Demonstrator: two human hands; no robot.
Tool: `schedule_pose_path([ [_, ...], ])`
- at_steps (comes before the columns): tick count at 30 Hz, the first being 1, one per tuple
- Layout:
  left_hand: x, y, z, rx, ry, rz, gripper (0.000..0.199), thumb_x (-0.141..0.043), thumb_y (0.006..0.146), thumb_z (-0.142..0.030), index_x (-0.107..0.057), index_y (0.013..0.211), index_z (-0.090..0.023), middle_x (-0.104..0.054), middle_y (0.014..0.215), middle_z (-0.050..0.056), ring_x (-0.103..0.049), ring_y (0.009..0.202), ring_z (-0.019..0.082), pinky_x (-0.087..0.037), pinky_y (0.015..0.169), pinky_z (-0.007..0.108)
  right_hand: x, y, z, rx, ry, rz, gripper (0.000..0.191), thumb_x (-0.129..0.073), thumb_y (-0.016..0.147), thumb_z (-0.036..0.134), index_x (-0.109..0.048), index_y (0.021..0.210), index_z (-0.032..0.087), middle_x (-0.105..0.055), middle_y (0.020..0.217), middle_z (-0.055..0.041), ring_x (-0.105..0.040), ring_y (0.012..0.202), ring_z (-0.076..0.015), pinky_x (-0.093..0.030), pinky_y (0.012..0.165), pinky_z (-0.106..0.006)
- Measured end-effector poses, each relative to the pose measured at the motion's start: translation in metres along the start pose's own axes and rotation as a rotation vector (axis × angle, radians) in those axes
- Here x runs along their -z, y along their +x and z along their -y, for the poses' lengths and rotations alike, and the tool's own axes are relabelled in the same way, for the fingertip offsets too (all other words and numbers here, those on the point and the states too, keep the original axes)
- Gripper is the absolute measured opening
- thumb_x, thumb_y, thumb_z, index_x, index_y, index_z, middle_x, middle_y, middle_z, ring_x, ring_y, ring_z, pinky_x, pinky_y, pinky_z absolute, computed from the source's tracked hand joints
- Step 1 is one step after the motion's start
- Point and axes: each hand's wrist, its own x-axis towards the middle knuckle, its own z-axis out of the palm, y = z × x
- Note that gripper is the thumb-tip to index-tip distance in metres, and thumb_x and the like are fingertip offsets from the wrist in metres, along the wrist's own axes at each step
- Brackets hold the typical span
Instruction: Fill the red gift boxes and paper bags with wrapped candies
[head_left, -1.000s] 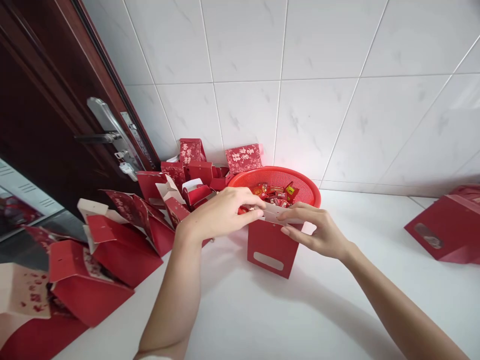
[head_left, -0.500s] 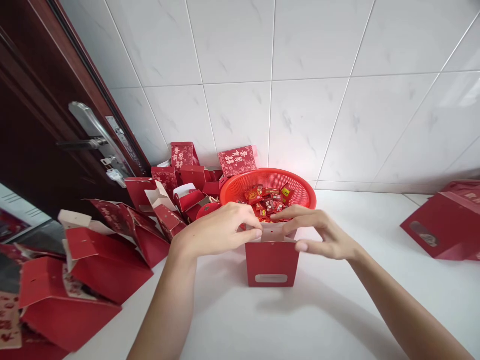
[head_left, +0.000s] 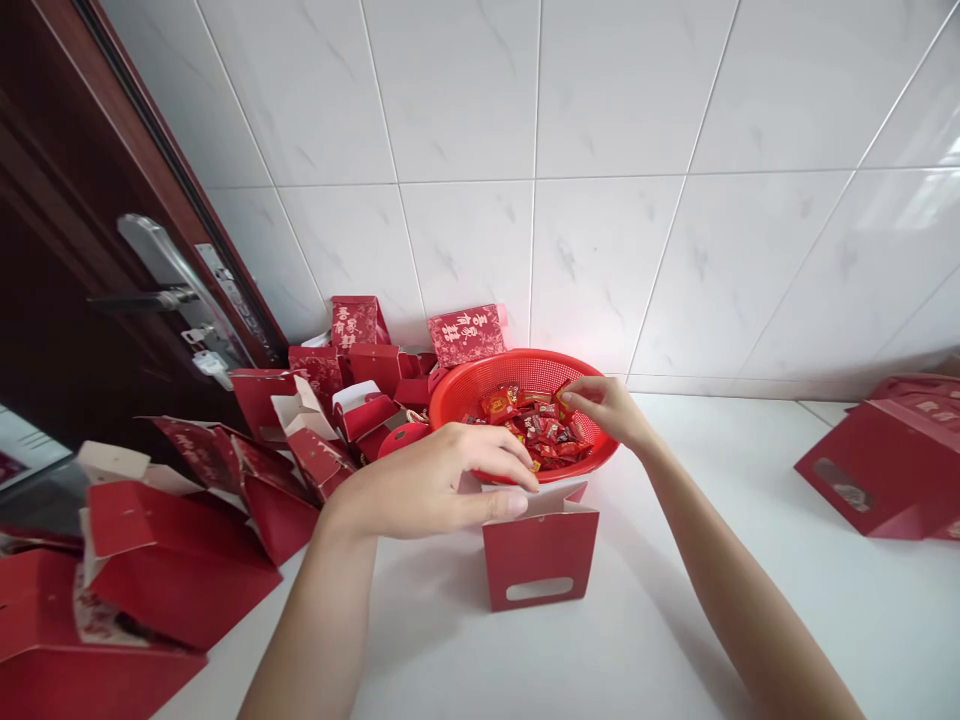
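the red box (head_left: pixel 540 555) stands upright on the white desk (head_left: pixel 825 600), just in front of a red basket (head_left: pixel 555 368). its card is plain matte red outside and whitish inside, the top open, with a small hole near the front panel's upper edge and a pale, rounded window (head_left: pixel 540 589) low on that panel. the left hand (head_left: pixel 442 480) is at the box's left upper edge, thumb and fingers loosely bent; whether it grips the card i cannot tell. the right hand (head_left: pixel 607 410) reaches over the basket's right side, fingertips bent close together at the wrapped sweets (head_left: pixel 544 430); whether they pinch one i cannot tell. more red boxes (head_left: pixel 180 560) crowd the left, several with flaps up, and others (head_left: pixel 892 470) sit well apart on the right. behind are a tiled wall (head_left: pixel 600 100) and a dark door (head_left: pixel 45 250).
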Motion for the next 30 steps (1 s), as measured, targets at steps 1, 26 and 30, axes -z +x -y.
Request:
schedule_pose_path([
  [1, 0.001, 0.001, 0.004, -0.002, -0.026, -0.048, 0.023, -0.06, 0.097, -0.035, -0.077, 0.11, -0.028, -0.072, 0.121, 0.003, -0.068, 0.109, 0.02, -0.054, 0.09, 0.027, -0.003, 0.001, -0.004, -0.011, -0.043, -0.008, 0.023, -0.062, 0.083, 0.038, -0.072, 0.077, 0.018, -0.075, 0.078, -0.0058, -0.068, 0.074, -0.0204, -0.053, 0.072, -0.033],
  [26, -0.054, 0.178, 0.128, 0.224, 0.25, 0.306, 0.042, -0.078, 0.076, -0.026, -0.071, 0.118, -0.023, -0.073, 0.113, 0.003, -0.068, 0.102, 0.021, -0.049, 0.081, 0.024, -0.015, -0.001, -0.017, -0.075, -0.203, -0.144, 0.013, -0.056, 0.082, 0.021, -0.07, 0.08, 0.022, -0.079, 0.089, -0.0043, -0.072, 0.078, -0.0207, -0.055, 0.071, -0.033],
  [30, -0.051, 0.175, 0.125, 0.288, 0.314, 0.337, 0.037, -0.075, 0.075, -0.018, -0.072, 0.111, -0.023, -0.074, 0.11, 0.004, -0.069, 0.099, 0.021, -0.05, 0.075, 0.025, -0.017, -0.002, -0.018, -0.084, -0.201, -0.139, 0.013, -0.055, 0.082, 0.024, -0.068, 0.081, 0.023, -0.078, 0.087, -0.0042, -0.073, 0.08, -0.0232, -0.056, 0.072, -0.035],
])
